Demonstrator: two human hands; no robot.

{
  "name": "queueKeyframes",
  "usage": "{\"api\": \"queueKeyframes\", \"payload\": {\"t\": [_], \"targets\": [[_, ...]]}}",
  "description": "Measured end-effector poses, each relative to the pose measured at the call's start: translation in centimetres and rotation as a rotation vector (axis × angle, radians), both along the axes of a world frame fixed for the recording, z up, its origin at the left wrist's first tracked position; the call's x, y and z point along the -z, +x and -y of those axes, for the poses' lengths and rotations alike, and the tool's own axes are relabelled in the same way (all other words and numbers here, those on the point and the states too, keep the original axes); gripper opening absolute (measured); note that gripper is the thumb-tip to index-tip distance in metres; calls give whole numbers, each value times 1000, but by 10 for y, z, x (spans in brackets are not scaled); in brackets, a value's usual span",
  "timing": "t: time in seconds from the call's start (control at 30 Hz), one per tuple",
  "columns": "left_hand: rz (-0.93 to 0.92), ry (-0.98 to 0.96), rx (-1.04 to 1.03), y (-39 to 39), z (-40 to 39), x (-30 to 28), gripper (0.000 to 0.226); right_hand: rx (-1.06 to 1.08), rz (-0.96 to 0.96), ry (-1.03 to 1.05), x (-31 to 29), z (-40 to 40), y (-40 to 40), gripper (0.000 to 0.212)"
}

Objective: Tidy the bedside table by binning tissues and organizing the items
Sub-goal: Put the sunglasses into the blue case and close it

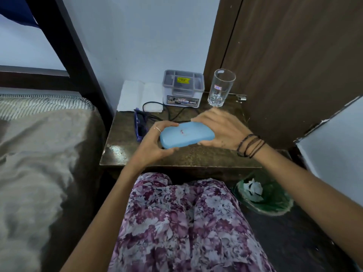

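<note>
Small dark bench boxed in on three sides: bed tight against the left edge, wall along the far edge, brown door by the far right corner. Near edge open, facing the lap in a flowery dress. Bare bench top along the near edge and at the near left corner.

Far side crowded. Folded white tissue at the far left corner, lying flat and touching the wall. Grey organizer box just right of it, with a yellow sticker inside. Clear drinking glass standing upright at the far right, near the door. Black cable looping in front of the box. Blue glasses lying by the left edge.

Light blue glasses case held over the middle of the bench, closed, long side running left to right. Left hand gripping the left end, fingers curled over the far edge and thumb under the near edge. Right hand clamped on the right end, fingers wrapped over the top and thumb under the near side. Dark string bands round the right wrist.

Green bin on the floor, low on the right below the near right corner, with crumpled white tissues inside.
</note>
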State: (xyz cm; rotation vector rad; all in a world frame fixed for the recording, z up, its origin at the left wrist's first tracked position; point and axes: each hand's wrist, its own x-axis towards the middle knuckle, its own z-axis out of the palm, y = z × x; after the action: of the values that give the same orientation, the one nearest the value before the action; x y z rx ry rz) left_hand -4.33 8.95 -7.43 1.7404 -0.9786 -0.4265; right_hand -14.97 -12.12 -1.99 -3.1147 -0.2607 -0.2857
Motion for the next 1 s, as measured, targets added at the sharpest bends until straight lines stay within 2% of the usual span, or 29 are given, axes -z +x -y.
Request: {"api": "queueKeyframes", "payload": {"t": [0.2,0.37,0.53,0.73,0.93,1.0], "targets": [[36,167,-80,-20,10,35,65,144,-50,40,56,-7,-31,62],[44,217,-93,-17,14,42,75,175,-54,32,61,-8,-32,63],[30,230,-161,-13,14,52,93,109,-24,-83,58,-6,-31,63],[18,217,-201,-15,16,53,95,26,-37,-299,56,-19,-17,64],[-26,210,-249,-16,14,54,98,-66,-220,-624,44,-31,-8,53],[-52,208,-255,-17,14,53,100,-77,-269,-628,41,-31,-3,51]]}}
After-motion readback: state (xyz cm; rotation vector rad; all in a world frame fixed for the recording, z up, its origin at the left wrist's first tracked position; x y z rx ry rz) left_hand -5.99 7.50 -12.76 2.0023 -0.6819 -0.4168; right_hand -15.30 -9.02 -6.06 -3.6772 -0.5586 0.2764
